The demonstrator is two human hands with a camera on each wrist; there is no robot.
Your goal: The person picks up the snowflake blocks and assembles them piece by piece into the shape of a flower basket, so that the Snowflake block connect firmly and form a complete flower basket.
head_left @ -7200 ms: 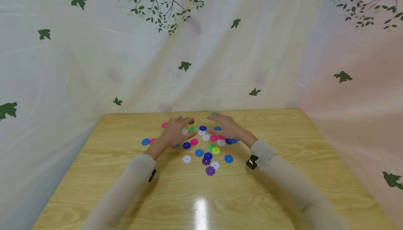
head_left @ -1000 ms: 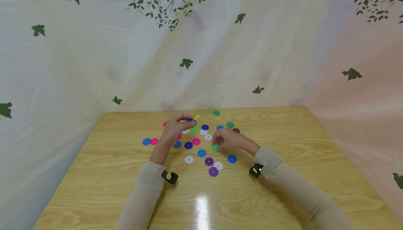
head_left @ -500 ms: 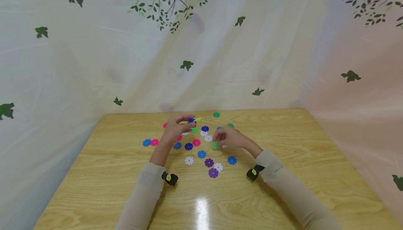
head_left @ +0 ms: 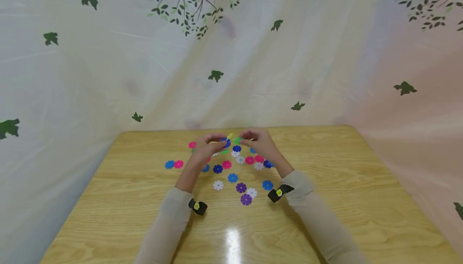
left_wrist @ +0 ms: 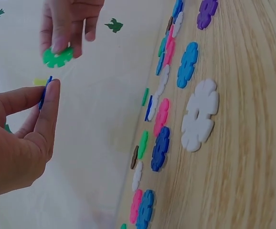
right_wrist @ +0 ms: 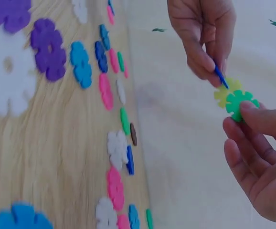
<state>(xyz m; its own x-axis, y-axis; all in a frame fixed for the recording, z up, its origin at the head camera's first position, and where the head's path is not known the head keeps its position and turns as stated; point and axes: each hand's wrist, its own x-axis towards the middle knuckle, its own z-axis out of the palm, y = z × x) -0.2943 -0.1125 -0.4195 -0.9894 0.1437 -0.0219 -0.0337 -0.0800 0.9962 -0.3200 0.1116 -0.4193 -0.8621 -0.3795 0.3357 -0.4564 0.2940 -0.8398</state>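
Observation:
My left hand pinches a dark blue notched plastic disc, a snowflake building piece, between thumb and fingers, up above the table. A yellow disc is joined to it, standing crosswise at its edge. Facing it, my right hand holds a bright green disc between thumb and fingertips. In the right wrist view the green disc overlaps the yellow one, close beside the blue. The left wrist view shows a small gap between the green disc and the blue-yellow pair.
Loose discs in several colours lie across the wooden table under and in front of the hands. Purple discs lie nearest, a light blue one by the right wrist camera. A printed cloth hangs behind the table.
My right hand has lifted the green disc off the table and carried it up and left to my left hand. My left hand has kept its hold on the blue and yellow discs, shifting slightly.

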